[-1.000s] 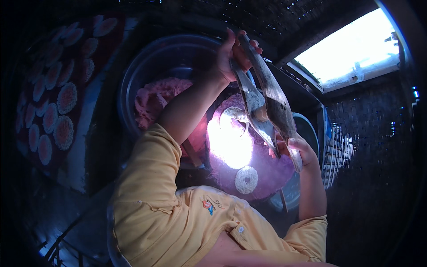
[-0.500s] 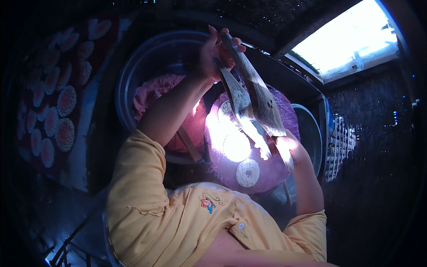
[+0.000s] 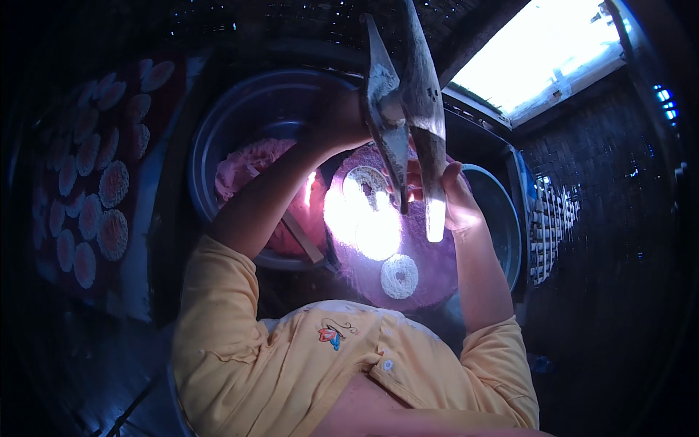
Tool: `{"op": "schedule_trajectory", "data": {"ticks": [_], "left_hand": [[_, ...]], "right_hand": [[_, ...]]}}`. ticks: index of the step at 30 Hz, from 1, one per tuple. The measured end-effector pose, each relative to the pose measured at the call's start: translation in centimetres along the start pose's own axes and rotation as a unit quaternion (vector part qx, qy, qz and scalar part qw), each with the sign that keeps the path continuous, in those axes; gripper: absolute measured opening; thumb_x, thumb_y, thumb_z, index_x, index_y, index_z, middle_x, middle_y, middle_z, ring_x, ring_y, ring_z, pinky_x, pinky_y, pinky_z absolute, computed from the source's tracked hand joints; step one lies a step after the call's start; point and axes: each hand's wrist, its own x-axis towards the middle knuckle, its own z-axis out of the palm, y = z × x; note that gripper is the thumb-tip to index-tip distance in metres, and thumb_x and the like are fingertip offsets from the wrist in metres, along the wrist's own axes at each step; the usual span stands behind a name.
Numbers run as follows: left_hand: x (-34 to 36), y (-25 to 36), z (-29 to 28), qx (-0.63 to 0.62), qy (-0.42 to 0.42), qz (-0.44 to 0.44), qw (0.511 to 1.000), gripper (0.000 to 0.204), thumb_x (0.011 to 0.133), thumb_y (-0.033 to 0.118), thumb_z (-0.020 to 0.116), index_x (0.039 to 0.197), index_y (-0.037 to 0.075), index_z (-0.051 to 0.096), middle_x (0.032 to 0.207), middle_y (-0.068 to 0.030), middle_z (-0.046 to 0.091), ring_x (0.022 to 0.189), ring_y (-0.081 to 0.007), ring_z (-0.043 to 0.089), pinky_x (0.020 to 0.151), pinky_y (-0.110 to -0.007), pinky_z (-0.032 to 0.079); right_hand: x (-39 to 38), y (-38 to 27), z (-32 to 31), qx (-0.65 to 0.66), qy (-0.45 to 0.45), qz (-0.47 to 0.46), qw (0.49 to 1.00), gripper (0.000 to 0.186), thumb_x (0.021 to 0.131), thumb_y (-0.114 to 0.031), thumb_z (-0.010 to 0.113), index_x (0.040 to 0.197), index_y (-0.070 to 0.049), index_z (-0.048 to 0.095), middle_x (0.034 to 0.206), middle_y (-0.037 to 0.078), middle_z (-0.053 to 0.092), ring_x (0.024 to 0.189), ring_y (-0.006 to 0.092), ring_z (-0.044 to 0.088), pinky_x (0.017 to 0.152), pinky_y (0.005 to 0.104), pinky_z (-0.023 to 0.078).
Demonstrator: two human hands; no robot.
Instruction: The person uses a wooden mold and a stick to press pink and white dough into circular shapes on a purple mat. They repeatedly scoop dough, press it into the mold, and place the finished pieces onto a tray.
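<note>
A worn wooden press of two long bars, joined near the middle by a short pale block, is raised in front of me, its bars nearly upright. My left hand reaches in behind the left bar at mid-height and holds the press; its fingers are mostly hidden. Around the lower part of the right bar, my right hand is closed, thumb on the near side and fingertips showing between the bars. Below lies a round purple cloth-like surface carrying pale ring-shaped pieces, one of them near its front edge.
A large dark basin at left holds pink dough, with a flat wooden stick in it. Farther left, several round pink lacy pieces lie on a dark red surface. A greenish basin stands at right beneath a bright window.
The press has swung from a slant to nearly upright and moved up. My left hand has slid from its upper end to mid-height; my right hand has shifted up slightly.
</note>
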Motion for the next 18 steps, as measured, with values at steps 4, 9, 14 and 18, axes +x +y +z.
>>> {"op": "schedule_trajectory", "data": {"ticks": [4,9,14,18], "left_hand": [[-2.7,0.7,-2.7,0.154,0.07,0.023,0.985,0.033,0.072,0.022,0.072,0.093,0.0,0.061,0.091,-0.0168,0.063,0.091,-0.028,0.062,0.08,-0.04,0.047],[-10.5,1.7,-7.0,0.09,0.112,0.045,0.989,0.029,0.072,0.02,0.073,0.089,0.004,0.056,0.084,-0.0122,0.058,0.083,-0.0245,0.058,0.087,-0.042,0.043],[-18.0,3.4,-7.6,-0.073,0.157,0.081,0.982,0.028,0.073,0.019,0.074,0.085,0.008,0.051,0.077,-0.0076,0.053,0.075,-0.021,0.055,0.094,-0.044,0.039],[-21.4,4.4,-7.2,-0.135,0.172,0.108,0.97,0.03,0.073,0.017,0.075,0.082,0.012,0.046,0.071,-0.004,0.049,0.069,-0.0182,0.052,0.099,-0.046,0.036]], "right_hand": [[0.9,3.6,-1.3,-0.247,0.17,0.114,0.947,0.046,0.092,-0.039,0.053,0.118,-0.001,0.059,0.097,0.007,0.064,0.091,0.0155,0.06,0.074,0.0319,0.05],[0.5,6.9,-2.3,-0.546,0.249,0.182,0.779,0.03,0.079,-0.032,0.063,0.087,-0.003,0.068,0.087,0.015,0.067,0.084,0.0297,0.065,0.078,0.0381,0.049],[0.5,7.9,-3.0,-0.536,0.225,0.183,0.793,0.029,0.08,-0.032,0.064,0.085,-0.004,0.069,0.083,0.014,0.068,0.079,0.0268,0.065,0.074,0.0372,0.049],[0.6,8.1,-3.1,-0.559,0.197,0.164,0.789,0.027,0.076,-0.029,0.06,0.082,-0.005,0.068,0.088,0.017,0.067,0.088,0.0321,0.064,0.08,0.0415,0.048]]}}
